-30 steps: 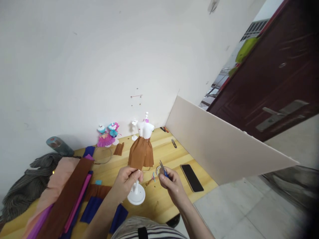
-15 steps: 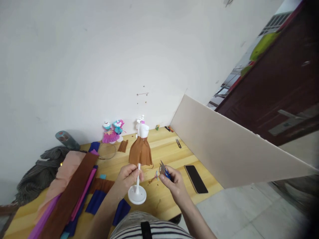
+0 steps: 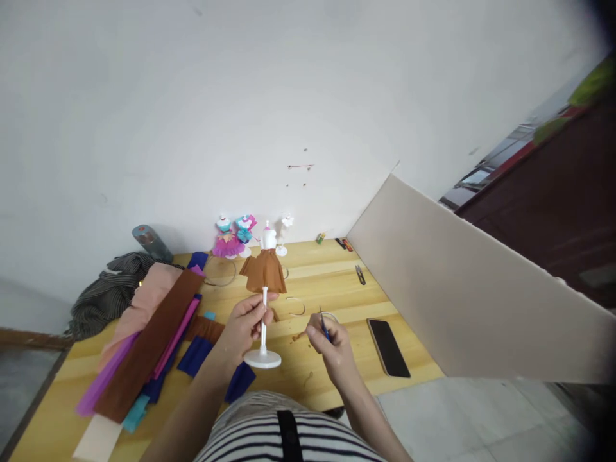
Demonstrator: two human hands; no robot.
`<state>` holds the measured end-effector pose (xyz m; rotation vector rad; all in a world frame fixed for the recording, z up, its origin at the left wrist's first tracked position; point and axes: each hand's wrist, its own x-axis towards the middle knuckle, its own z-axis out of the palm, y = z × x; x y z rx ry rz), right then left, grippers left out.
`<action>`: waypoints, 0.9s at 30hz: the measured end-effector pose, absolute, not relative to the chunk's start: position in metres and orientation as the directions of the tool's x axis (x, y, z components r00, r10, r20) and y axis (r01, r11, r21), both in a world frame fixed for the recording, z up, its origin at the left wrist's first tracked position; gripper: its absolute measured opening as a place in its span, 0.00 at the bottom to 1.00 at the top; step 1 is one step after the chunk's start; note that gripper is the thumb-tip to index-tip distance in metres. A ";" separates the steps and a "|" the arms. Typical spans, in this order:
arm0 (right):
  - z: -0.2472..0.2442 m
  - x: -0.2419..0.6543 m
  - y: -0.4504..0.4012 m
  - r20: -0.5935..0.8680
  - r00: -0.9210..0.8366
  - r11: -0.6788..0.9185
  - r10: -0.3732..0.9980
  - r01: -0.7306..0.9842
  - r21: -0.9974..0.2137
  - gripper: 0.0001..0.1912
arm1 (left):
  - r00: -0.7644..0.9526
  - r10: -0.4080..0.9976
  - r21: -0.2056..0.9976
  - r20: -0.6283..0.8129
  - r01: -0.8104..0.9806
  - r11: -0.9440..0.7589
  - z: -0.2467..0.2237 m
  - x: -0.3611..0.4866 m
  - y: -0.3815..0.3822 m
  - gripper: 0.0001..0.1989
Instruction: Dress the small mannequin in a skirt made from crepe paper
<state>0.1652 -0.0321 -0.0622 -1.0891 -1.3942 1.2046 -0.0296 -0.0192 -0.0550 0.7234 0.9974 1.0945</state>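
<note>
My left hand (image 3: pixel 250 321) is closed around the thin white post of a miniature dress form (image 3: pixel 268 240), just above its round base. The form wears a pleated brown skirt (image 3: pixel 265 269), its hem flaring above my fingers. To the right, my right hand (image 3: pixel 331 346) is closed on blue-handled thread snips (image 3: pixel 324 323) with the blades pointing up; whether the blades are apart I cannot tell. Small brown scraps (image 3: pixel 298 336) lie on the table beside my right fingers.
Folded crepe-like strips, including a brown one (image 3: pixel 149 340), cover the left of the wooden table (image 3: pixel 332 269). Dressed forms (image 3: pixel 228 240) and a bare white form (image 3: pixel 285 232) stand by the wall. A phone (image 3: pixel 389 348), black snips (image 3: pixel 360 275) and a partition (image 3: pixel 462 276) are at right.
The view has shifted, so the table appears farther left and lower down. The dress form has turned and tilted slightly in my left hand. The snips now show narrow and edge-on.
</note>
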 end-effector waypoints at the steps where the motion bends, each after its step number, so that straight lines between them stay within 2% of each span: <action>1: -0.066 0.164 -0.032 0.092 -0.156 0.099 0.984 0.040 -0.994 0.24 | 0.118 0.944 0.858 -0.307 -0.395 0.328 -0.055 -0.031 -0.020 0.25; 4: -0.093 0.157 -0.027 -0.007 -0.172 0.013 0.985 0.117 -0.993 0.25 | 0.072 0.941 0.851 -0.331 -0.408 0.331 -0.057 -0.040 -0.022 0.24; 7: -0.142 0.142 -0.019 -0.172 -0.179 -0.122 0.969 0.258 -0.958 0.23 | -0.010 0.942 0.874 -0.336 -0.377 0.308 -0.066 -0.053 -0.028 0.23; 13: -0.238 0.108 -0.027 -0.443 -0.191 -0.296 0.876 0.512 -0.806 0.22 | -0.176 0.914 0.908 -0.366 -0.280 0.310 -0.111 -0.083 -0.042 0.23; 17: -0.264 0.099 -0.037 -0.506 -0.213 -0.286 0.836 0.618 -0.732 0.14 | -0.216 0.891 0.904 -0.400 -0.252 0.345 -0.132 -0.090 -0.057 0.23; 20: -0.272 0.100 -0.035 -0.498 -0.206 -0.251 0.842 0.667 -0.701 0.03 | -0.241 0.880 0.904 -0.409 -0.240 0.354 -0.140 -0.092 -0.064 0.22; 21: -0.274 0.101 -0.033 -0.492 -0.200 -0.241 0.847 0.681 -0.692 0.03 | -0.251 0.877 0.904 -0.411 -0.237 0.356 -0.143 -0.092 -0.066 0.22; 24: -0.280 0.104 -0.029 -0.480 -0.177 -0.223 0.859 0.714 -0.663 0.15 | -0.284 0.864 0.905 -0.416 -0.227 0.361 -0.156 -0.092 -0.067 0.22; 27: -0.287 0.104 -0.032 -0.466 -0.174 -0.207 0.868 0.725 -0.656 0.21 | -0.326 0.846 0.904 -0.422 -0.218 0.367 -0.171 -0.093 -0.068 0.21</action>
